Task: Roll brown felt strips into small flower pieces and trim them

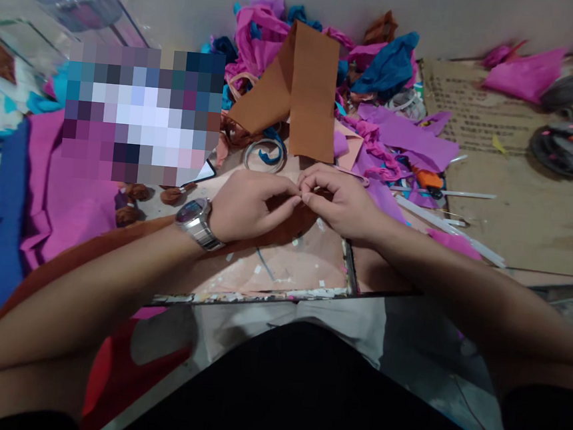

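My left hand (pixel 252 205), with a metal watch (pixel 196 222) at its wrist, is closed in a pinch over the table. Its fingertips meet those of my right hand (pixel 338 201), which is pinched too. Whatever lies between the fingertips is too small and too hidden to make out. Just beyond the hands, a folded strip of brown paper (pixel 314 97) rests against a heap of crumpled paper. A roll of tape (pixel 264 154) lies past my left hand. Several small brown paper balls (pixel 170 195) sit to the left of the watch.
Pink paper sheets (pixel 67 202) and blue paper (pixel 7 231) cover the left side. Crumpled blue paper (pixel 390 63) and purple paper (pixel 408 135) pile up behind. Flattened cardboard (pixel 497 213) lies at right, with white sticks (pixel 456 230) near its edge. A blurred-out patch hides part of the left.
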The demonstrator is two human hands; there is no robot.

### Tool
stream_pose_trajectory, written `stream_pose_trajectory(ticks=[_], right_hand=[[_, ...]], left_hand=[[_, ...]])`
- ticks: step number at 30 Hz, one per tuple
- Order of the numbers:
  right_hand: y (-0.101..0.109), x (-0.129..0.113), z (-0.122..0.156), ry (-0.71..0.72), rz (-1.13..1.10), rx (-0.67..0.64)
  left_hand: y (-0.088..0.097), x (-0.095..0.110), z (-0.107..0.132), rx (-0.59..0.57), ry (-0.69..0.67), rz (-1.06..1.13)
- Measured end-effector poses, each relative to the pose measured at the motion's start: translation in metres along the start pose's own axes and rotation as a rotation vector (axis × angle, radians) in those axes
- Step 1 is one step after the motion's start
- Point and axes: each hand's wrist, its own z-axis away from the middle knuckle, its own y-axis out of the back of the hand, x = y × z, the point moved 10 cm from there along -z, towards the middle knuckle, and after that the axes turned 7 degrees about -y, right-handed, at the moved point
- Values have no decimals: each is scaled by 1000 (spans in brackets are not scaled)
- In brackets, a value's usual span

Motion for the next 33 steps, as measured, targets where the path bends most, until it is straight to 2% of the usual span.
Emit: stream_pose_trajectory(ticks=[4,9,15,23,29,33], right_hand=[[2,2,2,-45,29,-6],[2,-3,3,-2,135,21],[5,7,1,-40,176,37],[15,18,-1,-119,200,59],[13,16,-1,-106,207,39],[8,13,0,-100,177,32]], left_hand=[[-2,-9,1,-15,62,79],[-11,-21,2,-84,140,194],[-14,-36,1,-146,185,317],[-5,-44,-2,-258,196,294],[4,-57,1,-276,214,235],[3,-53,1,-278,190,246]])
